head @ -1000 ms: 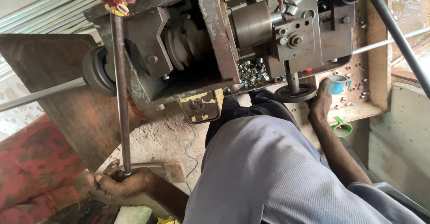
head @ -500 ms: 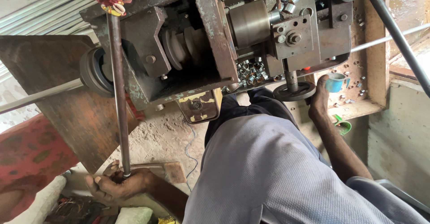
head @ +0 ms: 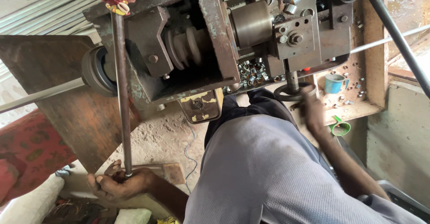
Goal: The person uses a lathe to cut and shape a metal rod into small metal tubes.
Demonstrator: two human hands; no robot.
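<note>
Right hand (head: 312, 109) shifted along handwheel (head: 293, 91), left hand (head: 117, 184) gripping lever (head: 122, 103)

This is a small metal workshop, shown by a heavy, rusty grey steel lathe-like machine (head: 215, 40), small shiny cut metal rings (head: 251, 71) heaped beneath it, and a dusty concrete floor (head: 165, 136).

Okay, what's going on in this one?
A person sits at an old metal machine, seen from above. The left hand grips the lower end of a long lever rod that runs up to the machine's top. The right hand, blurred, is at the small handwheel under the machine's front. Short metal rings lie heaped in the machine's tray, and a thin bar feeds in from the right. A blue cup stands on the wooden shelf.
</note>
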